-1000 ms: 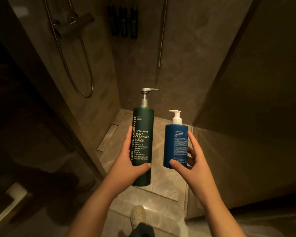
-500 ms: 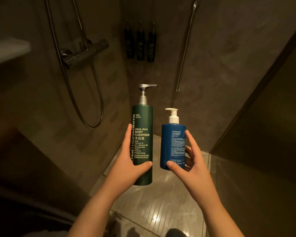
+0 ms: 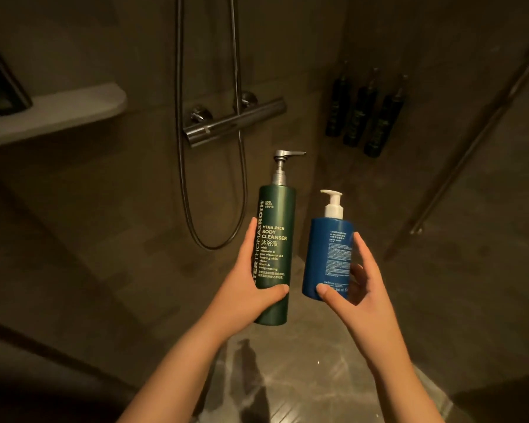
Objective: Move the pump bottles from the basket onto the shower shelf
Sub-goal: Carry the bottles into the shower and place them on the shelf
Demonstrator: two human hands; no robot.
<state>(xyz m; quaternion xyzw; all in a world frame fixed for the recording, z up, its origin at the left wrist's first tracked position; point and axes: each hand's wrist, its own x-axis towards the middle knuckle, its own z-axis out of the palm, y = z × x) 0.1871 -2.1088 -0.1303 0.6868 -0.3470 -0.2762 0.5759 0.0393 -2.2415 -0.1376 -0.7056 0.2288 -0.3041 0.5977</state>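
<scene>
My left hand (image 3: 242, 288) grips a tall dark green pump bottle (image 3: 275, 239) with a silver pump, held upright in the middle of the view. To its right, my right hand (image 3: 361, 288) holds a shorter blue pump bottle (image 3: 327, 254) with a white pump, also upright. Both bottles hang in the air inside a dim shower. A pale grey shower shelf (image 3: 52, 117) juts from the wall at the upper left, well away from both hands. The basket is not in view.
A chrome mixer bar (image 3: 235, 123) with a looping hose (image 3: 242, 209) is on the wall ahead. Three dark bottles (image 3: 367, 114) are mounted on the wall at right. A slanted metal rail (image 3: 471, 141) runs along the right. A dark object (image 3: 0, 80) stands on the shelf's left end.
My view has swung left and into the shower, bringing the shelf into sight at upper left. Both hands keep their bottles in the same grips.
</scene>
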